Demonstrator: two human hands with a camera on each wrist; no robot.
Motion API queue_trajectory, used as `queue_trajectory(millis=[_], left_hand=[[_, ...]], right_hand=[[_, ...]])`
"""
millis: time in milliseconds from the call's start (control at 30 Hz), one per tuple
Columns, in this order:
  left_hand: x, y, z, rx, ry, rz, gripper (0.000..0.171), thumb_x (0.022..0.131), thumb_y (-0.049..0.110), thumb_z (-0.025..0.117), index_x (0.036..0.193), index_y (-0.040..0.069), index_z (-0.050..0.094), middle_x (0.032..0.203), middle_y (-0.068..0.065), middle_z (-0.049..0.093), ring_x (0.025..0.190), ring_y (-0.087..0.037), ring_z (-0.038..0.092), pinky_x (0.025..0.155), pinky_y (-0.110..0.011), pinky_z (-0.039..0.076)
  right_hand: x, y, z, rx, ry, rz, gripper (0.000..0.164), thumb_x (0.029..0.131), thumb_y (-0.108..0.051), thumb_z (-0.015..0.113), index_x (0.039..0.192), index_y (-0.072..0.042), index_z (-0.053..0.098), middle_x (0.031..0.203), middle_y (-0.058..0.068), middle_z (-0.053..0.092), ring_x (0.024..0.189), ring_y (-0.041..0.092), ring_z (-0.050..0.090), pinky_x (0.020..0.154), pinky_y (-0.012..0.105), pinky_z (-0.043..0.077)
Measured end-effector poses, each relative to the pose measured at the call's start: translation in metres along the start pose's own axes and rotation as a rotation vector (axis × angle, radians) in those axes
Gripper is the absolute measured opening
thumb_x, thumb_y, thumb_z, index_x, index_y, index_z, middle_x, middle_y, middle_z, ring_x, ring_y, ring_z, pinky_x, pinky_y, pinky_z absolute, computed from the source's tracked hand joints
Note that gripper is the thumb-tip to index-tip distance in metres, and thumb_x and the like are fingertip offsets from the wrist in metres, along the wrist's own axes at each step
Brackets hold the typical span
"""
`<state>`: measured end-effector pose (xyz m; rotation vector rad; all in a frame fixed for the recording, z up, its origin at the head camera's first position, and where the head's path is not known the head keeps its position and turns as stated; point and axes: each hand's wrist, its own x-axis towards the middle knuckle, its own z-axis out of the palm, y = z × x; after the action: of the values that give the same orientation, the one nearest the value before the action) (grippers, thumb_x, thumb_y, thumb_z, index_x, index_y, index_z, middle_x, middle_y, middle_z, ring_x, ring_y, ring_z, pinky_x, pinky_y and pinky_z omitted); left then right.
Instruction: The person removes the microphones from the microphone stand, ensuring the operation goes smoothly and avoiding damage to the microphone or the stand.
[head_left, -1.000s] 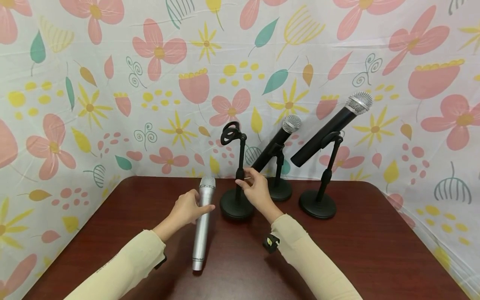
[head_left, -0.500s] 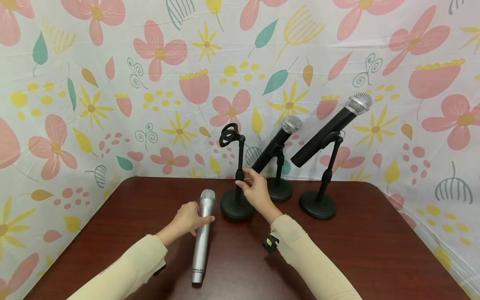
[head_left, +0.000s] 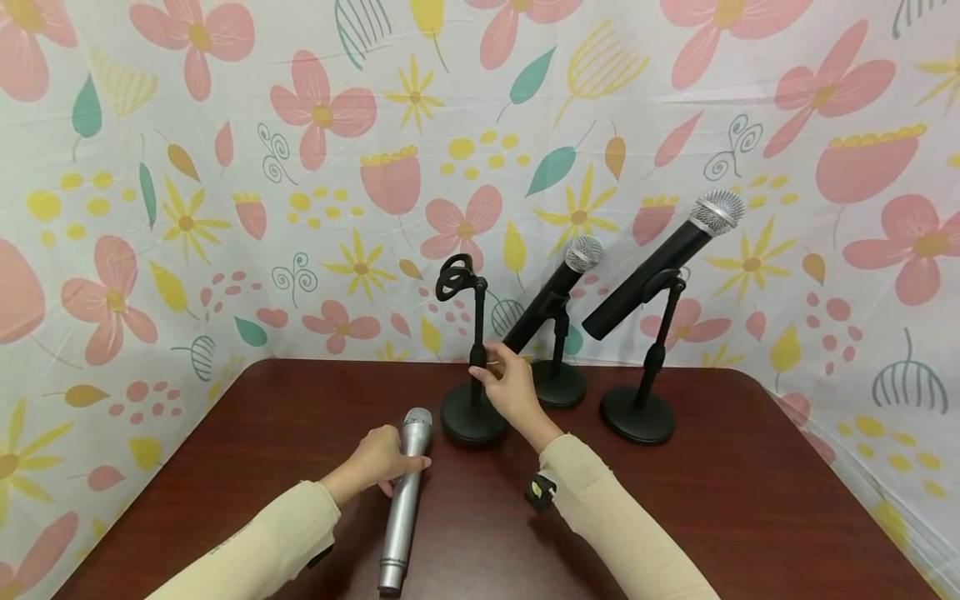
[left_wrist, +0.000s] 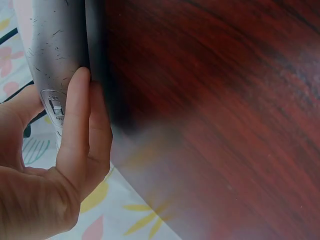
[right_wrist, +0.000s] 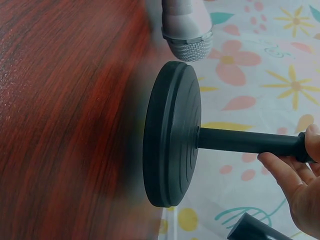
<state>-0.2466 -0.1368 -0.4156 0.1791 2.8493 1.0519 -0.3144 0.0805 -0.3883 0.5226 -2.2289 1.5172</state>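
A silver microphone (head_left: 403, 508) points away from me in the head view, its mesh head at the far end. My left hand (head_left: 377, 458) grips it around the upper body, thumb across the top; in the left wrist view the fingers (left_wrist: 76, 120) wrap the scratched silver barrel (left_wrist: 55, 45) beside a printed label. My right hand (head_left: 513, 386) pinches the pole of a black desk microphone stand (head_left: 478, 321). That stand's clip (head_left: 454, 277) holds nothing. In the right wrist view its round base (right_wrist: 172, 135) shows close to the silver microphone's head (right_wrist: 192, 47).
Right of my right hand, a black microphone (head_left: 543, 304) leans in a second stand (head_left: 558, 383). Farther right, another black microphone (head_left: 652, 279) sits tilted in a third stand (head_left: 637, 414). A flowered cloth (head_left: 337, 208) hangs behind the dark red table (head_left: 735, 500).
My left hand has drawn the silver microphone toward me, away from the table's back edge. My right hand keeps its hold on the stand's pole, nearly still.
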Motion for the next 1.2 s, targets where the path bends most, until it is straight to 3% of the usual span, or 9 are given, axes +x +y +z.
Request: queue_trajectory(millis=[733, 1200], left_hand=[[-0.003, -0.002, -0.002, -0.013, -0.045, 0.008, 0.038, 0.080, 0.027, 0.079, 0.066, 0.002, 0.053, 0.059, -0.012, 0.055, 0.036, -0.021, 0.059, 0.041, -0.031, 0.051], [0.000, -0.004, 0.001, -0.004, -0.055, 0.013, 0.037, 0.081, 0.029, 0.077, 0.073, 0.000, 0.055, 0.063, -0.012, 0.055, 0.037, -0.021, 0.059, 0.039, -0.032, 0.051]], right_hand=[[0.012, 0.007, 0.015, 0.028, 0.040, -0.017, 0.028, 0.086, -0.001, 0.070, 0.114, 0.000, 0.064, 0.103, 0.015, 0.067, 0.094, 0.029, 0.068, 0.080, 0.038, 0.056], [0.025, 0.014, 0.031, 0.006, 0.057, 0.008, 0.035, 0.087, -0.005, 0.070, 0.121, 0.001, 0.061, 0.107, 0.017, 0.065, 0.099, 0.030, 0.065, 0.084, 0.040, 0.054]])
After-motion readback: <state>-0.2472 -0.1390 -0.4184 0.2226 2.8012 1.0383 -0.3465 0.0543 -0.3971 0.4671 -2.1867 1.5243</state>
